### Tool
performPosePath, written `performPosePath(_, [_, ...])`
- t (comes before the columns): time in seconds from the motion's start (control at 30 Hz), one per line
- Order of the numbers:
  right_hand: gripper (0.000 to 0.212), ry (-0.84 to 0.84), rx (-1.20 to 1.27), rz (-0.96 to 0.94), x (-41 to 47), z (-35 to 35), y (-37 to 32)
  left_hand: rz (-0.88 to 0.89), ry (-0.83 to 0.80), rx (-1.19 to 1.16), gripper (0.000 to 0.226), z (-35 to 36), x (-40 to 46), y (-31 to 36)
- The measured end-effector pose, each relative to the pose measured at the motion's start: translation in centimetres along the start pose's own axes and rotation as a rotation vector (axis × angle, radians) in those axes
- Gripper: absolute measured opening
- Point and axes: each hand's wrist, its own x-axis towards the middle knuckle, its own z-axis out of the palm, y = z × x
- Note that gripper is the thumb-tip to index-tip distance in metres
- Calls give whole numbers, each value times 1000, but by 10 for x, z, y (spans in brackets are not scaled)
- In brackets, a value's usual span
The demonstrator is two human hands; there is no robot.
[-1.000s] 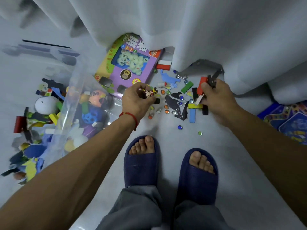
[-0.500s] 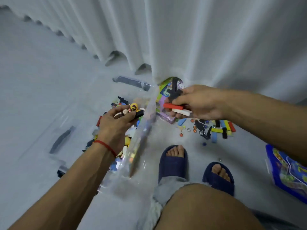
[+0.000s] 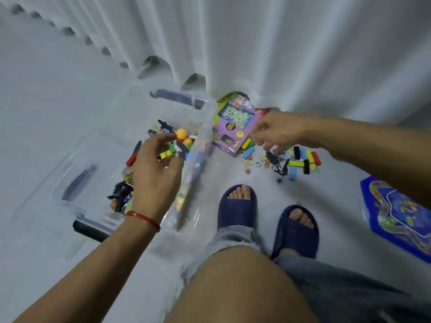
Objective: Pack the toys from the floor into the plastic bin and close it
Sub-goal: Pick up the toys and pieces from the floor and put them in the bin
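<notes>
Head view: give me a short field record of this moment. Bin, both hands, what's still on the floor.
bin: clear plastic bin, open, partly filled with toys
left hand: left hand above the bin, fingers spread, holding nothing
right hand: right hand over the floor pile, fingers loosely curled, nothing visibly held
floor pile: coloured blocks and marbles still out
boxes: purple game box by the curtain, blue board at right, both on the floor

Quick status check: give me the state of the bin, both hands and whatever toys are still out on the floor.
plastic bin: open, no lid on, partly filled with toys.
left hand: over the bin, fingers spread, holding nothing.
right hand: over the floor pile, fingers loosely curled, apparently empty.
loose blocks and marbles: on the floor.
purple game box: on the floor beside the bin.
blue game board: on the floor.
</notes>
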Motion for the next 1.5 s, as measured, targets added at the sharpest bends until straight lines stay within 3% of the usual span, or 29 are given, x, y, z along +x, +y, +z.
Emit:
performPosePath(0.17, [26, 2, -351, 247, -28, 18, 158, -10, -421, 150, 36, 104, -20, -30])
performPosePath(0.3, [27, 28, -246, 296, -27, 59, 229, -75, -589, 355, 33, 168, -14, -78])
performPosePath(0.5, [35, 304, 43, 309, 28, 121, 259, -26, -585, 504, 35, 233, 11, -121])
performPosePath(0.7, [13, 487, 18, 149, 40, 167, 271, 219, -601, 568, 48, 260, 25, -137])
performPosePath(0.8, [28, 571, 51, 51, 51, 164, 264, 312, -622, 606, 46, 270, 29, -143])
performPosePath(0.93, [35, 571, -8, -97, 84, 155, 242, 435, -648, 651, 32, 279, 31, -147])
performPosePath(1.07, [12, 491, -164, -163, 109, 161, 240, 451, -703, 627, 17, 281, 35, -147])
performPosePath(1.13, [8, 525, -94, -159, 107, 163, 239, 359, -655, 561, 16, 279, 34, -142])
performPosePath(1.2, [11, 592, 184, -12, 100, 160, 235, 154, -574, 438, 14, 272, 31, -134])
performPosePath(1.3, [17, 516, 1213, 237, 90, 145, 226, -436, -527, -3, 13, 264, 28, -123])
performPosePath(1.37, [20, 431, 1728, 254, 86, 129, 225, -814, -564, -353, 15, 261, 32, -116])
performPosePath(1.43, [19, 407, 1834, 212, 88, 118, 229, -1081, -622, -680, 18, 261, 40, -112])
performPosePath(1.5, [17, 459, 1502, 187, 96, 112, 231, -1110, -663, -746, 21, 266, 48, -109])
